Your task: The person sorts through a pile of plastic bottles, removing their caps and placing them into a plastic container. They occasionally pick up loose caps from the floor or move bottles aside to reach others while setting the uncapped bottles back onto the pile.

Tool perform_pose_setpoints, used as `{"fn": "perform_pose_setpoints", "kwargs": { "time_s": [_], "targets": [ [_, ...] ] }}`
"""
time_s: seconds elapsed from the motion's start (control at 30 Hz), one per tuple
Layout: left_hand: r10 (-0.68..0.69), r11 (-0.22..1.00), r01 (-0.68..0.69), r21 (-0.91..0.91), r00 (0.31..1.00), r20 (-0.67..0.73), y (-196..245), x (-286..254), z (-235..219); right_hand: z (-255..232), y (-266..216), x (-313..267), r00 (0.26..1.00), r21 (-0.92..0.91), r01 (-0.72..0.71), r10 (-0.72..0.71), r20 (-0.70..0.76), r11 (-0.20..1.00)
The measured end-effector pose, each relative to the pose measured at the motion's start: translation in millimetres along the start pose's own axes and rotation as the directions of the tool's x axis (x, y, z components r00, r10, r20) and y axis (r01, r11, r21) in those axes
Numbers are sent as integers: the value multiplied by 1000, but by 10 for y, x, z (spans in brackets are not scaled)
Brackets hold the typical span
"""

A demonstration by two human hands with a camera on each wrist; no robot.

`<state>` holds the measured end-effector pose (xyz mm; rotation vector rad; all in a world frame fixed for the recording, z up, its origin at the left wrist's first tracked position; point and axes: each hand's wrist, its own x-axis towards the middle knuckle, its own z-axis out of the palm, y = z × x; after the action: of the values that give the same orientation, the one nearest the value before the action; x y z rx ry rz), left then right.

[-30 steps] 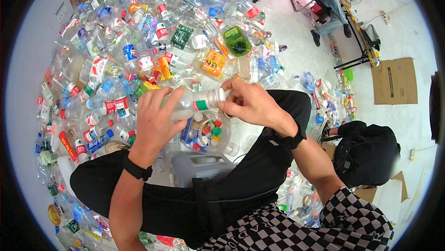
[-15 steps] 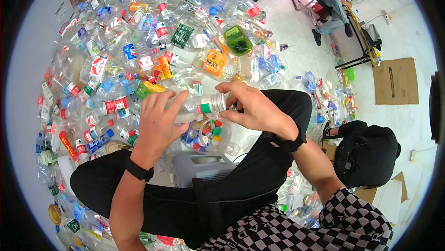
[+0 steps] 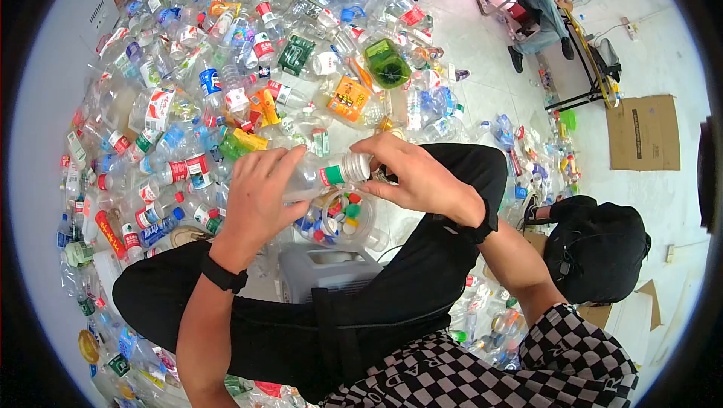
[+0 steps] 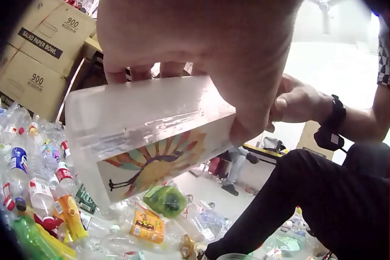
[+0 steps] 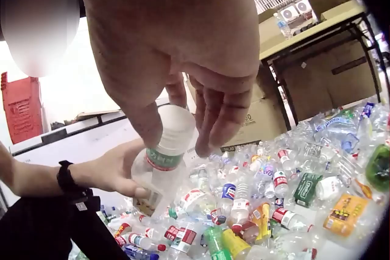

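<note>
The left hand (image 3: 260, 186) gripped the clear bottle (image 3: 309, 180) above the floor (image 3: 468, 80), well in from its left edge. In the head view, the white cap visible a second earlier no longer showed, baring a ribbed neck (image 3: 355, 168), so uncapping seemed nearly done; the right hand (image 3: 418, 180) curved close by, whether pinching anything, unclear.
</note>
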<state>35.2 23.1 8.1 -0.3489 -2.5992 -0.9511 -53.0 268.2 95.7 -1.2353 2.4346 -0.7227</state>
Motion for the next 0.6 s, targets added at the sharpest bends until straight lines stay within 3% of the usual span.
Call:
{"fn": "perform_pose_setpoints", "kwargs": {
  "time_s": [0.1, 0.33, 0.6],
  "targets": [
    [11, 998, -10, -55, 1000, 8, -25, 17, 7, -5, 14, -7, 997, -71, 67, -69, -19, 995],
    [54, 998, -49, -50, 995, 85, -23, -38, -4, 52, 85, -85, 998, -49, 62, -61, 11, 997],
    [24, 999, -29, 41, 993, 113, 21, -129, 56, 283, 115, -169, 989, 220, -116, 133, -63, 969]
  ]
}}
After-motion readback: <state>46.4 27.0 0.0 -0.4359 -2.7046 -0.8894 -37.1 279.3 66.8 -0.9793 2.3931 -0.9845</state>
